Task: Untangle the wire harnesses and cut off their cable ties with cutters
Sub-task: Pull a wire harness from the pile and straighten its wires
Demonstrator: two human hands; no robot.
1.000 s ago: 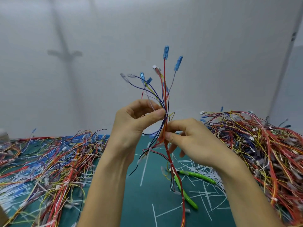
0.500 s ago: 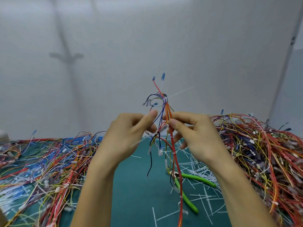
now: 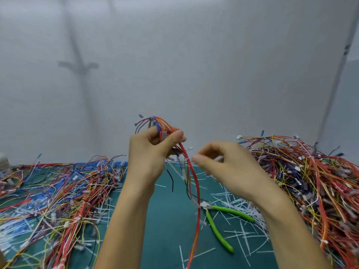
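Note:
My left hand [image 3: 153,154] is raised above the mat and grips one wire harness [image 3: 196,188] near its upper end. Short blue, purple and orange leads fan out above the fingers, and long red wires hang down to the mat. My right hand [image 3: 229,166] hovers just right of the harness, apart from the wires, fingers curled with the thumb towards the forefinger. It is blurred, so I cannot tell whether it pinches anything. The green-handled cutters [image 3: 233,212] lie on the mat below my right hand, untouched.
A large tangled pile of harnesses [image 3: 310,181] fills the right side, and a flatter spread of harnesses [image 3: 64,191] covers the left. Several cut white cable ties [image 3: 242,232] litter the green mat [image 3: 167,220] around the cutters. A grey wall stands close behind.
My right hand has let go of the harness and moved right. My left hand has taken the bundle higher in its grip, and the upper leads now bend over instead of standing upright.

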